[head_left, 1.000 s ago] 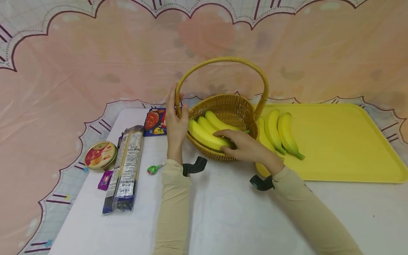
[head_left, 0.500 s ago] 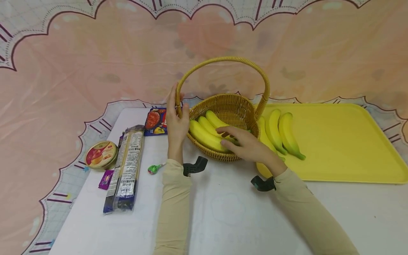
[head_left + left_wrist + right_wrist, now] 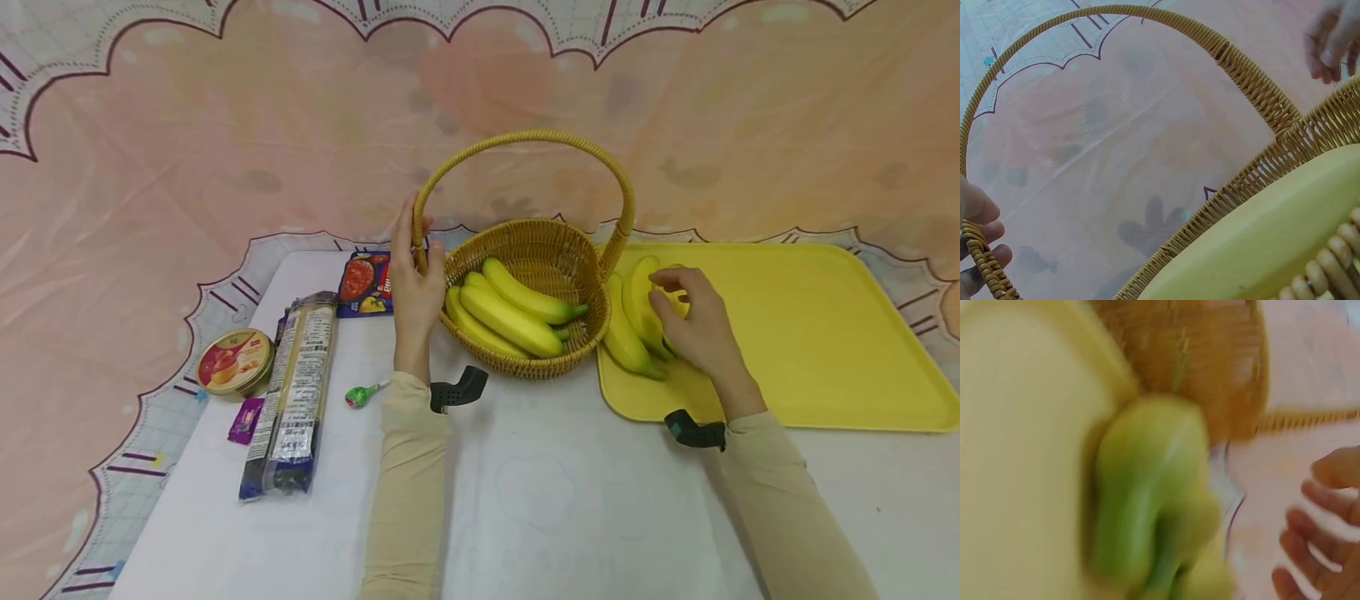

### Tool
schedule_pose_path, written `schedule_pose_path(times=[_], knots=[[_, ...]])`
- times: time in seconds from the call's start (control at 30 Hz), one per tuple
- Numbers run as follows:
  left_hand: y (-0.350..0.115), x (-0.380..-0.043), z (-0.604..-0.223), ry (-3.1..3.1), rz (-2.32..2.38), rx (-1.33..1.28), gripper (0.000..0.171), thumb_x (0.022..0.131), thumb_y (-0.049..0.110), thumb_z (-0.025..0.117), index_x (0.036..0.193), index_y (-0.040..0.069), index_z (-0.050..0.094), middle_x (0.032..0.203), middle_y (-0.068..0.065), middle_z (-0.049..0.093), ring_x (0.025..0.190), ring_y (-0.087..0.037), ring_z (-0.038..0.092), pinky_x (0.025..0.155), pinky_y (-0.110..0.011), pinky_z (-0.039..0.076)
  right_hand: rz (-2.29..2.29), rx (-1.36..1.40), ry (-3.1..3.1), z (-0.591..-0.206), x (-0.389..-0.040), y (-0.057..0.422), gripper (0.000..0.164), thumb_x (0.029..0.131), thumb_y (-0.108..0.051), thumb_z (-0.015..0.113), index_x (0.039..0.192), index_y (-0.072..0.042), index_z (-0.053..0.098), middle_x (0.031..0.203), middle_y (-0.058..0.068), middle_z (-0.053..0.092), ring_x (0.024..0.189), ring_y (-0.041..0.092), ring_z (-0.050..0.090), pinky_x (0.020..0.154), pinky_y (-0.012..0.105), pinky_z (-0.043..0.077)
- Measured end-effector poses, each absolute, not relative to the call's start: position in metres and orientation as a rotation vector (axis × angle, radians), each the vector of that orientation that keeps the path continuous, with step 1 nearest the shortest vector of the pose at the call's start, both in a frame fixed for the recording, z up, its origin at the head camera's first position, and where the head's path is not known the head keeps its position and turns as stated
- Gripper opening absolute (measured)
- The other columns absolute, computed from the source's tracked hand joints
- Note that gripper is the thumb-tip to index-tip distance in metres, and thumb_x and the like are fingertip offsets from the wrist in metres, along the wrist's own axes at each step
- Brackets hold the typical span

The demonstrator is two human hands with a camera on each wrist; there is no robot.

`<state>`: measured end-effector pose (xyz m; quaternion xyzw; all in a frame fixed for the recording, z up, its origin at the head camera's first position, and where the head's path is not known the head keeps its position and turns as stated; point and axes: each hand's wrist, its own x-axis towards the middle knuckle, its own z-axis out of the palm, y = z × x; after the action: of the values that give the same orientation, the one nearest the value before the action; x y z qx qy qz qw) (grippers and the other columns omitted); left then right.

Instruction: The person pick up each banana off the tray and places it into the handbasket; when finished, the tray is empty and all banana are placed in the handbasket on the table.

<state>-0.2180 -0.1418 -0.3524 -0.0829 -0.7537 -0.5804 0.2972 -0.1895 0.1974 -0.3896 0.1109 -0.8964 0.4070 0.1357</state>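
Observation:
In the head view my left hand (image 3: 418,287) holds the left side of the wicker basket's handle (image 3: 525,140). Its thumb and fingertips show on either side of the handle in the left wrist view. Several yellow bananas (image 3: 513,321) with green tips lie in the wicker basket (image 3: 551,250). My right hand (image 3: 701,325), fingers loosely bent and holding nothing, hovers over more bananas (image 3: 628,333) on the left end of the yellow tray (image 3: 825,333). It partly hides the rightmost one. The right wrist view is blurred, with the fingers (image 3: 1310,550) spread apart beside green banana tips (image 3: 1141,494).
Left of the basket lie a long plastic-wrapped packet (image 3: 296,400), a round tin (image 3: 235,361), a small purple-wrapped sweet (image 3: 245,421), a green lollipop (image 3: 362,396) and a blue pouch (image 3: 363,283). A patterned cloth (image 3: 300,150) hangs behind the white table (image 3: 540,500).
My right hand has let go of a banana in the basket and moved right, over the bananas on the tray. My left hand has stayed at the handle.

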Motion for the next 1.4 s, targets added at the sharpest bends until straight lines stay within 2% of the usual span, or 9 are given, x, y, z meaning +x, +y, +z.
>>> schedule_pose_path(times=[0.23,0.5,0.7,0.8,0.9,1.0,1.1,1.23,1.4], knots=[[-0.142,-0.218,-0.352,-2.004,-1.533,-0.218,0.058,0.094,0.004,0.050,0.146,0.025,0.035,0.136,-0.003,0.048,0.122,-0.013,0.050,0.100,-0.037,0.044,1.145,0.192,-2.998,-0.405,-0.187,0.230,0.076,0.095,-0.039,0.050,0.146,0.007,0.016,0.135,0.037,0.026,0.118,0.051,0.038,0.093,0.061,0.038],[-0.136,-0.210,-0.344,-2.001,-1.546,-0.215,0.057,0.093,-0.001,0.049,0.146,0.013,0.035,0.137,-0.011,0.046,0.124,-0.026,0.049,0.102,-0.042,0.042,1.312,0.091,-3.013,-0.402,-0.169,0.249,0.069,0.096,-0.041,0.045,0.150,-0.005,0.019,0.143,0.032,0.032,0.127,0.049,0.035,0.098,0.062,0.034],[-0.130,-0.197,-0.330,-1.965,-1.565,-0.255,0.053,0.092,-0.004,0.047,0.144,0.003,0.035,0.135,-0.019,0.046,0.122,-0.033,0.049,0.102,-0.047,0.041,1.340,0.271,-2.763,-0.393,-0.146,0.250,0.047,0.099,-0.020,0.044,0.145,-0.013,0.036,0.141,0.011,0.044,0.124,0.016,0.043,0.091,0.015,0.038],[-0.129,-0.195,-0.328,-1.954,-1.560,-0.260,0.053,0.092,-0.004,0.046,0.144,0.002,0.035,0.132,-0.020,0.048,0.121,-0.033,0.049,0.101,-0.049,0.041,1.405,0.499,-2.529,-0.393,-0.141,0.241,0.043,0.097,-0.004,0.041,0.139,-0.006,0.044,0.134,-0.003,0.050,0.115,0.003,0.047,0.086,0.005,0.037],[-0.130,-0.195,-0.328,-1.966,-1.554,-0.248,0.054,0.092,-0.005,0.047,0.144,0.003,0.035,0.128,-0.021,0.051,0.121,-0.033,0.049,0.102,-0.050,0.040,1.419,0.722,-2.421,-0.393,-0.141,0.226,0.044,0.093,0.005,0.044,0.137,-0.003,0.046,0.130,-0.012,0.052,0.110,0.002,0.051,0.085,0.007,0.041],[-0.132,-0.195,-0.326,-1.990,-1.555,-0.226,0.054,0.093,-0.003,0.047,0.145,0.005,0.035,0.127,-0.020,0.051,0.122,-0.031,0.049,0.103,-0.048,0.040,1.334,0.791,-2.522,-0.384,-0.146,0.204,0.049,0.094,-0.002,0.052,0.140,-0.014,0.044,0.133,-0.008,0.052,0.108,0.004,0.051,0.086,0.008,0.040],[-0.137,-0.204,-0.336,-1.996,-1.557,-0.219,0.056,0.093,0.000,0.048,0.146,0.012,0.035,0.128,-0.017,0.051,0.123,-0.027,0.049,0.102,-0.046,0.041,1.194,0.806,-2.671,-0.372,-0.155,0.177,0.048,0.094,-0.016,0.056,0.140,-0.025,0.044,0.136,-0.001,0.051,0.111,0.009,0.050,0.092,0.021,0.040],[-0.143,-0.217,-0.350,-1.992,-1.561,-0.213,0.058,0.094,0.003,0.050,0.147,0.021,0.034,0.129,-0.011,0.052,0.123,-0.022,0.049,0.101,-0.044,0.042,1.069,0.918,-2.758,-0.362,-0.173,0.141,0.043,0.095,-0.024,0.054,0.137,-0.019,0.048,0.137,0.004,0.050,0.122,0.022,0.049,0.100,0.044,0.041],[-0.140,-0.211,-0.345,-2.011,-1.576,-0.205,0.057,0.094,0.002,0.050,0.147,0.018,0.034,0.132,-0.012,0.050,0.124,-0.021,0.049,0.100,-0.043,0.043,0.919,1.013,-2.835,-0.363,-0.193,0.106,0.035,0.095,-0.015,0.054,0.130,-0.009,0.053,0.132,0.010,0.052,0.119,0.025,0.052,0.099,0.044,0.043]])
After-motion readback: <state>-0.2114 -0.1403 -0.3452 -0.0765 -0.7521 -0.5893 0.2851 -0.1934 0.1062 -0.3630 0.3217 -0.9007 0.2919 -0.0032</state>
